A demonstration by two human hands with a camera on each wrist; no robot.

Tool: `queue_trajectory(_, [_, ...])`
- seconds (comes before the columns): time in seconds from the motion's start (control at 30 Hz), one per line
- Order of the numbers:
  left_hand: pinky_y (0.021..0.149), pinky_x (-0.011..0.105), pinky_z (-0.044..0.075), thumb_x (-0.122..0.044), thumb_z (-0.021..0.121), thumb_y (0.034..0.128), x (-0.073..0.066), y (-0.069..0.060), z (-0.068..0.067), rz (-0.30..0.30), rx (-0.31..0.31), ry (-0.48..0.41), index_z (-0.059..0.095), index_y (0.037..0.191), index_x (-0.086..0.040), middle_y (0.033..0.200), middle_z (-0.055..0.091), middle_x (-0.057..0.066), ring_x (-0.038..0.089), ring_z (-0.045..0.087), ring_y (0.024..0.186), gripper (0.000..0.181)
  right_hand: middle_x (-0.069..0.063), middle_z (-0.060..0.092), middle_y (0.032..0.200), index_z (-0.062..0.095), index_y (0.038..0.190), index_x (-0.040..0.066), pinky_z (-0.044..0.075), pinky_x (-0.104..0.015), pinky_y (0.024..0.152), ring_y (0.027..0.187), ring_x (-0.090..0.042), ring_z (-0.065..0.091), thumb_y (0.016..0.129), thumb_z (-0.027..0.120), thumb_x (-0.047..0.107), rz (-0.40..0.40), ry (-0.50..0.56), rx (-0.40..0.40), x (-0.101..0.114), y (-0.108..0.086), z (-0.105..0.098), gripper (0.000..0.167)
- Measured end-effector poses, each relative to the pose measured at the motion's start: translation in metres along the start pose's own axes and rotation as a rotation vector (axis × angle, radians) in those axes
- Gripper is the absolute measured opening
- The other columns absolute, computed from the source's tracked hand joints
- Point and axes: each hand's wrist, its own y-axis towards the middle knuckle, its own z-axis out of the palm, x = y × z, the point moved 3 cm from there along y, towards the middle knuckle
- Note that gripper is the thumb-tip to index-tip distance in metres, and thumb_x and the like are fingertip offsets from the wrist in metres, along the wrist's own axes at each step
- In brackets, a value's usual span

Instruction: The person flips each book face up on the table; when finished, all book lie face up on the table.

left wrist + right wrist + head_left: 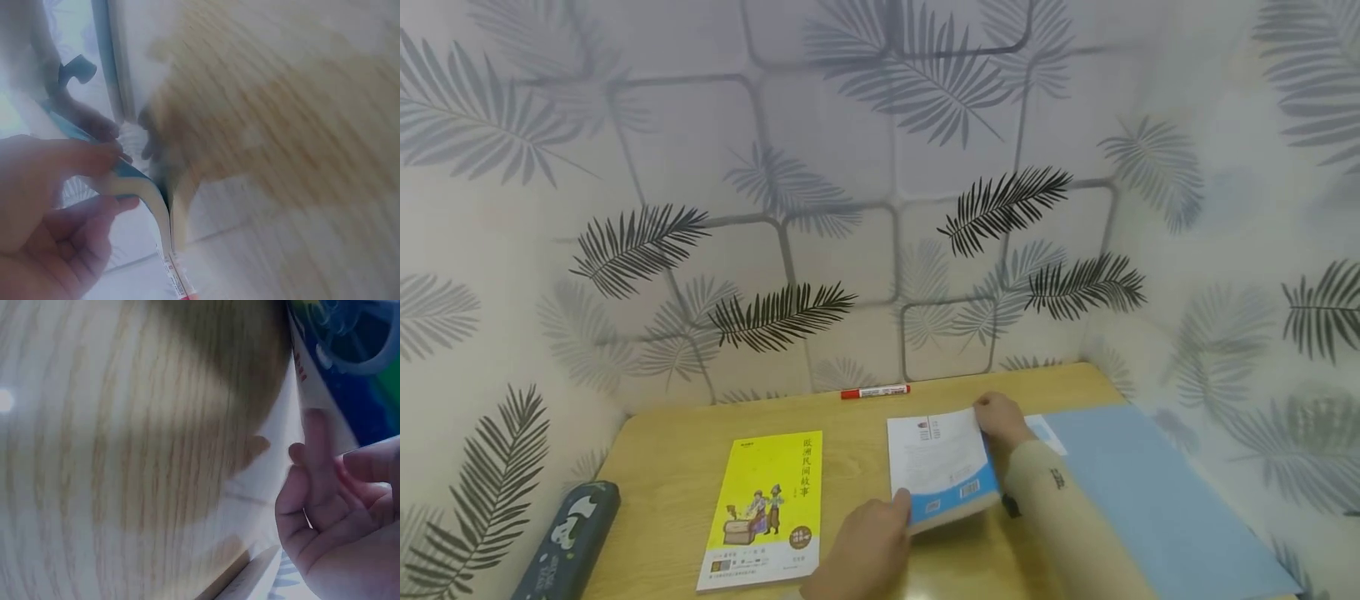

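A white and blue book, barcodes on its lower blue band, is tilted above the wooden table. My left hand pinches its lower left corner; in the left wrist view the thumb and fingers of that hand grip the bent book. At its upper right edge, my right hand holds the book with curled fingers. In the right wrist view, the right hand is beside a colourful blue and green cover.
A yellow book lies left of the hands, with a dark pencil case farther left. Behind, a red marker lies near the wall. A light blue sheet covers the table's right side. The wooden table meets a leaf-patterned wall.
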Motion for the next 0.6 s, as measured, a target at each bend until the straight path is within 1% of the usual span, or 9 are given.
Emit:
queue_trajectory(0.07, [0.058,0.026,0.048,-0.022,0.065,0.1002,0.0012,-0.0001,0.0005,0.005,-0.007,-0.040,0.057,0.108,-0.011,0.076,0.059,-0.001,0.009,0.050,0.063,0.016,-0.023,0.065,0.120,0.062,0.125,-0.006,0.054,-0.051,0.091,0.109,-0.040,0.061,0.098,0.050,0.011,-0.020,0.066,0.005,-0.0040,-0.0006,-0.0009,0.035])
queue_trajectory(0.13, [0.056,0.024,0.045,-0.024,0.065,0.1006,0.0023,0.0003,0.0014,0.033,-0.028,-0.059,0.056,0.103,-0.013,0.073,0.056,-0.004,0.007,0.047,0.060,0.014,-0.025,0.063,0.125,0.061,0.128,-0.007,0.056,-0.049,0.089,0.110,-0.041,0.061,0.094,0.048,0.006,-0.025,0.152,0.023,-0.0073,-0.0002,-0.0018,0.038])
queue_trajectory(0.23, [0.054,0.021,0.042,-0.023,0.069,0.0988,0.0029,0.0002,0.0025,0.088,-0.074,-0.094,0.058,0.097,-0.016,0.072,0.055,-0.009,0.003,0.045,0.059,0.013,-0.028,0.057,0.132,0.054,0.134,-0.009,0.057,-0.045,0.088,0.116,-0.042,0.059,0.097,0.046,0.002,-0.018,0.294,0.067,-0.0100,0.0003,-0.0019,0.039])
queue_trajectory(0.3, [0.054,0.019,0.041,-0.022,0.070,0.0985,0.0026,-0.0006,0.0032,0.123,-0.113,-0.114,0.059,0.095,-0.018,0.072,0.055,-0.011,0.002,0.044,0.059,0.012,-0.029,0.054,0.136,0.050,0.139,-0.008,0.056,-0.043,0.091,0.121,-0.042,0.056,0.100,0.048,0.002,-0.007,0.380,0.093,-0.0109,0.0018,-0.0008,0.039])
queue_trajectory(0.37, [0.054,0.018,0.040,-0.022,0.071,0.0979,0.0018,-0.0020,0.0036,0.149,-0.151,-0.138,0.061,0.096,-0.019,0.072,0.056,-0.013,0.000,0.044,0.059,0.011,-0.030,0.050,0.140,0.045,0.142,-0.007,0.055,-0.043,0.095,0.126,-0.043,0.053,0.103,0.049,0.002,-0.007,0.443,0.113,-0.0105,0.0023,0.0005,0.041])
queue_trajectory(0.47, [0.054,0.017,0.040,-0.023,0.071,0.0986,0.0010,-0.0040,0.0044,0.160,-0.194,-0.151,0.062,0.103,-0.020,0.075,0.059,-0.012,-0.001,0.044,0.060,0.010,-0.032,0.048,0.142,0.041,0.146,-0.008,0.054,-0.043,0.097,0.128,-0.045,0.052,0.104,0.051,0.003,-0.030,0.497,0.118,-0.0083,0.0026,0.0015,0.044])
queue_trajectory(0.6, [0.056,0.016,0.041,-0.026,0.067,0.1013,-0.0008,-0.0076,0.0025,0.190,-0.257,-0.137,0.063,0.117,-0.024,0.080,0.064,-0.011,-0.002,0.047,0.063,0.016,-0.031,0.046,0.147,0.039,0.150,-0.007,0.050,-0.046,0.103,0.133,-0.045,0.048,0.106,0.052,0.008,-0.087,0.503,0.105,-0.0063,0.0020,0.0006,0.049])
